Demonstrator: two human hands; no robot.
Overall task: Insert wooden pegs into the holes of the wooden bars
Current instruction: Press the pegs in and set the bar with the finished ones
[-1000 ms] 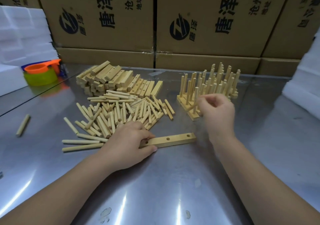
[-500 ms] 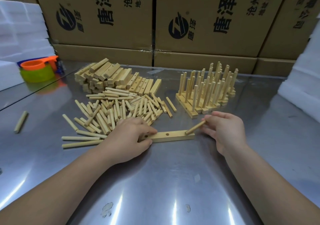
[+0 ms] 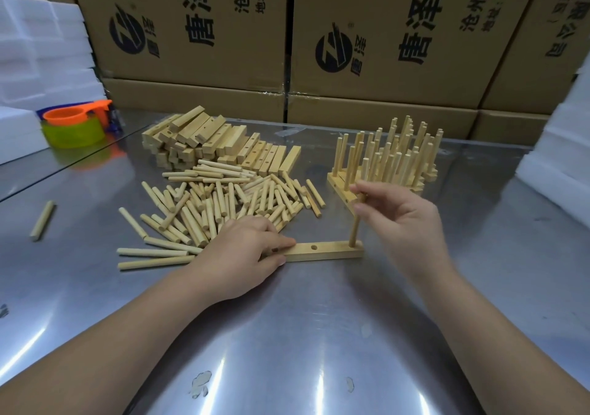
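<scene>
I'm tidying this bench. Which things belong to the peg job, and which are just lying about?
Job: bar held by the left hand, peg pinched by the right hand, loose pegs, spare bars, finished bars.
Lying about: plastic cups, foam blocks, cardboard boxes.

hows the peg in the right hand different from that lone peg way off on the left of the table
The held peg stands upright, its lower end at the end hole of the bar; the lone peg lies flat on the table. The right hand pinches the held peg; nothing touches the lone peg. Both are plain round pale-wood dowels.
</scene>
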